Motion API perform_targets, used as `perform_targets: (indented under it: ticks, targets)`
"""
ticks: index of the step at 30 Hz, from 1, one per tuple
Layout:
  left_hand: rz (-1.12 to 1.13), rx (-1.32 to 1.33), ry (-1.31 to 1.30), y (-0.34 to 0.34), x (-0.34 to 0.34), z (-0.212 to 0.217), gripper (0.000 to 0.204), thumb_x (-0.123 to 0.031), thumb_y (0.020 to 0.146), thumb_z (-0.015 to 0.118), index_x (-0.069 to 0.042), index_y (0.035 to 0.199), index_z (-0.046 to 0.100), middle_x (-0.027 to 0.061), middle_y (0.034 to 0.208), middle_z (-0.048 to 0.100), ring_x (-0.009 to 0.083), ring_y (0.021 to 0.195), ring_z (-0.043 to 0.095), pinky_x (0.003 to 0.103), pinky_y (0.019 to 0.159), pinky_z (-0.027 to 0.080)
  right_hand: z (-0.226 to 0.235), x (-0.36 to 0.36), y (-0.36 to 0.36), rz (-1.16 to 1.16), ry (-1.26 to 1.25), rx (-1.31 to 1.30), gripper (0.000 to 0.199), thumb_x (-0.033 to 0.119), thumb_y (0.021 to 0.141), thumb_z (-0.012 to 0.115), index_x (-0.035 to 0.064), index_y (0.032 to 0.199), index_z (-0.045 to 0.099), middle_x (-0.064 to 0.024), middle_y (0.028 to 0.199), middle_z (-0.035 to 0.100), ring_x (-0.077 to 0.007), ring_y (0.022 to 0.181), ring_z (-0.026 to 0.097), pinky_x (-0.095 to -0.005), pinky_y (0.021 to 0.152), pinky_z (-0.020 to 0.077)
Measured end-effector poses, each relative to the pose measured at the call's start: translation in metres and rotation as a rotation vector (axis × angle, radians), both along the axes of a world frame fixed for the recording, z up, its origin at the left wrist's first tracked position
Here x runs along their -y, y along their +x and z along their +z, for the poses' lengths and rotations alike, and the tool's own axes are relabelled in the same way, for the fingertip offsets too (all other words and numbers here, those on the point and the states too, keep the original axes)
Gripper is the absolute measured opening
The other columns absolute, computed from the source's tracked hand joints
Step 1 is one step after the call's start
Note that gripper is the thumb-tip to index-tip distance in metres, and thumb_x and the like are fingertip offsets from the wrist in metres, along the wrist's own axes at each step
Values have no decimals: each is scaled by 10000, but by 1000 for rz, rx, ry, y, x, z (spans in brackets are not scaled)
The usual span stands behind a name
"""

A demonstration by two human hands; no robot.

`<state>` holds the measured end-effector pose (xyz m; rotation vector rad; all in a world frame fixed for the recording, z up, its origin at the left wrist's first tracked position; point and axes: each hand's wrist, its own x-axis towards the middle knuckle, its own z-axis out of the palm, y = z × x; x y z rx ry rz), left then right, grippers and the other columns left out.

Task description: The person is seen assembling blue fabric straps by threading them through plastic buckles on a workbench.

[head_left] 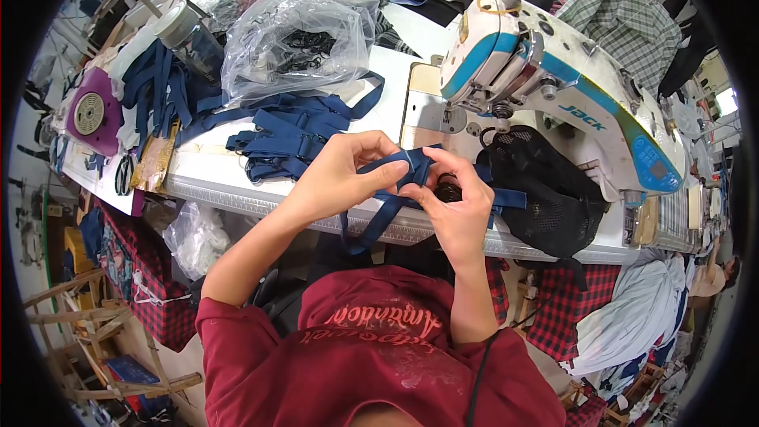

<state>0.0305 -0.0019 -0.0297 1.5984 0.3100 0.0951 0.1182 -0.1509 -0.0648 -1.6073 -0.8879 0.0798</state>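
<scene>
Near the table's front edge, both hands meet on a navy blue fabric strap (pixel 417 163), folded between them. My left hand (pixel 346 175) is closed in a pinch, its thumb lying across the strap. From the other side my right hand (pixel 458 213) grips the same strap between thumb and fingers. A loop of the strap hangs over the table edge below. Small dark ring-like pieces (pixel 448 190) show beside my right fingers; whether they are held or lie behind cannot be told. A pile of navy straps with black buckles (pixel 288 138) lies left of my hands.
A white and blue sewing machine (pixel 553 71) stands at the right, with a black mesh bag (pixel 545 194) before it. A clear plastic bag of black pieces (pixel 296 47) sits behind the strap pile. At far left are black-handled scissors (pixel 123 174) and a purple device (pixel 93 111).
</scene>
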Motion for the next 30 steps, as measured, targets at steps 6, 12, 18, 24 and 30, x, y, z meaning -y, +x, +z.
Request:
perform_targets:
  ticks: [6, 12, 18, 24, 30]
  targets:
    - [-9, -52, -20, 4, 4, 0, 203, -175, 844, 614, 19, 896, 588, 19, 720, 615, 26, 621, 520, 178, 489, 372, -3, -2, 0, -2, 1, 68, 432, 40, 631, 778, 42, 1023, 595, -43, 687, 554, -103, 588, 536, -229, 526, 435]
    - [-54, -97, -13, 5, 3, -5, 187, -179, 840, 608, 4, 870, 582, 1, 659, 588, 22, 504, 447, 186, 431, 335, -3, 0, -1, 17, -28, 148, 445, 16, 633, 759, 46, 1042, 586, -57, 705, 543, -141, 575, 529, -255, 504, 429]
    - [-40, -111, 28, 4, 5, -8, 185, -175, 842, 603, 7, 866, 576, 8, 657, 591, 27, 502, 458, 192, 429, 354, -3, 1, 0, 27, -70, 188, 469, 4, 626, 750, 47, 1059, 573, -63, 707, 525, -169, 564, 522, -276, 489, 424]
    - [-66, -120, 24, 3, 4, -7, 181, -160, 850, 598, 17, 872, 571, 17, 670, 596, 38, 531, 502, 199, 450, 407, -7, 1, -2, 17, -136, 302, 459, -19, 634, 722, 39, 1061, 565, -83, 728, 527, -217, 595, 564, -317, 506, 454]
    - [-11, -118, 72, 1, 5, -10, 188, -159, 841, 609, 23, 876, 575, 22, 661, 595, 44, 543, 515, 198, 450, 409, 0, -1, -4, 63, -144, 174, 435, -30, 656, 714, 45, 1060, 572, -80, 718, 524, -190, 585, 552, -297, 517, 450]
